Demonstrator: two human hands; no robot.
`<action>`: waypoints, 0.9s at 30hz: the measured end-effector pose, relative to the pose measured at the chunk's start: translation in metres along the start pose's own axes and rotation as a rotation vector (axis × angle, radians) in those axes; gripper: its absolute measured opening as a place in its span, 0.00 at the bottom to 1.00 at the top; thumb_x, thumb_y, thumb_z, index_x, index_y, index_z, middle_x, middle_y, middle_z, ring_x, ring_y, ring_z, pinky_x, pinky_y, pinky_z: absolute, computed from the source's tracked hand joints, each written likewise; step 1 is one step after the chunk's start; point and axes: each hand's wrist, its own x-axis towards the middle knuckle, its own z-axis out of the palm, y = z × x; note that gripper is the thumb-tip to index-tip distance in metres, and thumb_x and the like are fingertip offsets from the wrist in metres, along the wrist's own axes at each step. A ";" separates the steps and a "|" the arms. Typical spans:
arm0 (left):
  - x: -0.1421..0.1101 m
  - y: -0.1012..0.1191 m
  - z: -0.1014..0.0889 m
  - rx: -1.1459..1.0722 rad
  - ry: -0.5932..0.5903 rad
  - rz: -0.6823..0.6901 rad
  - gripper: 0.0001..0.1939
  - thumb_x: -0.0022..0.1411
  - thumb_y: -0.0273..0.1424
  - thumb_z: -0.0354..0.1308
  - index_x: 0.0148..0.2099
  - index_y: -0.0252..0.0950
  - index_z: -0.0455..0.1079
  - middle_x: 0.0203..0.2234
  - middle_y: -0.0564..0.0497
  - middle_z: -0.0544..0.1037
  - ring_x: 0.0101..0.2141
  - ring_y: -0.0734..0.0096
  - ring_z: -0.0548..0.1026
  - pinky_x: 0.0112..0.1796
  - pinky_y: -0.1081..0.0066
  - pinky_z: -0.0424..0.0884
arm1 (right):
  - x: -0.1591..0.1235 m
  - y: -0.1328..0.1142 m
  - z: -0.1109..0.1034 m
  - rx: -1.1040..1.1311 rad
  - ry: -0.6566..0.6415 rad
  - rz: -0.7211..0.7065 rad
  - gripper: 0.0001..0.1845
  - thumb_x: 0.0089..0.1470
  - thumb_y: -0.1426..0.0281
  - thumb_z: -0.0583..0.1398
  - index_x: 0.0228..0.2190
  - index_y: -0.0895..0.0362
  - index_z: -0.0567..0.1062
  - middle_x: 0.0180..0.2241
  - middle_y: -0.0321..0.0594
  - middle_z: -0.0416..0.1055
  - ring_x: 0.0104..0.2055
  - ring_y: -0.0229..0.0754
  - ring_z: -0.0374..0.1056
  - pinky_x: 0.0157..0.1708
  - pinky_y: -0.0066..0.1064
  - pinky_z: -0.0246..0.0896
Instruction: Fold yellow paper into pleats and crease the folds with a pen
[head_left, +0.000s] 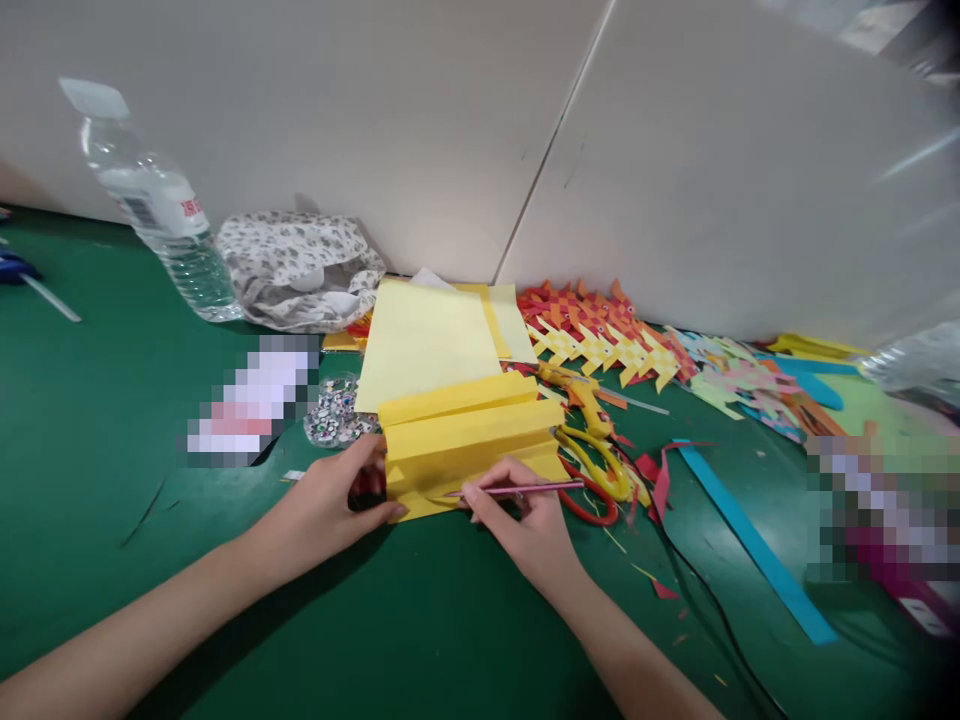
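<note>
- The left hand (pixel 326 510) is pinching the folded yellow paper (pixel 465 440) at its left edge, centre of the frame.
- The right hand (pixel 525 515) is gripping a pencil (pixel 536 487), its tip over the paper's lower part.
- Scissors (pixel 600 465) and a glue gun (pixel 581 390) are lying right of centre.

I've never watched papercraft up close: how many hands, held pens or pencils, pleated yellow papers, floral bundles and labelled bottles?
Left hand and right hand: 2
Pink pen or pencil: 1
Pleated yellow paper: 1
Floral bundle: 1
Labelled bottle: 1
Total: 6
</note>
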 end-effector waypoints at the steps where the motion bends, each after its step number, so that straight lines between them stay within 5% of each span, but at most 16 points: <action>1: 0.000 0.000 0.001 -0.003 -0.003 -0.009 0.18 0.56 0.36 0.58 0.47 0.41 0.57 0.28 0.56 0.74 0.26 0.71 0.72 0.26 0.75 0.65 | 0.000 0.000 0.001 0.023 0.000 0.013 0.10 0.51 0.64 0.62 0.24 0.56 0.69 0.20 0.35 0.68 0.28 0.42 0.71 0.31 0.32 0.65; 10: -0.001 -0.006 -0.004 0.036 0.021 0.015 0.18 0.57 0.33 0.53 0.49 0.40 0.55 0.27 0.55 0.74 0.25 0.69 0.73 0.24 0.74 0.65 | 0.002 -0.006 0.009 0.276 -0.072 0.116 0.10 0.49 0.65 0.64 0.24 0.55 0.69 0.19 0.32 0.69 0.26 0.39 0.71 0.28 0.28 0.65; 27: 0.000 -0.021 0.003 0.107 0.017 0.026 0.17 0.59 0.36 0.53 0.50 0.42 0.57 0.28 0.55 0.77 0.26 0.67 0.75 0.25 0.74 0.65 | 0.006 -0.007 0.014 0.221 -0.062 0.158 0.11 0.49 0.64 0.64 0.24 0.56 0.69 0.20 0.33 0.70 0.26 0.39 0.72 0.29 0.28 0.66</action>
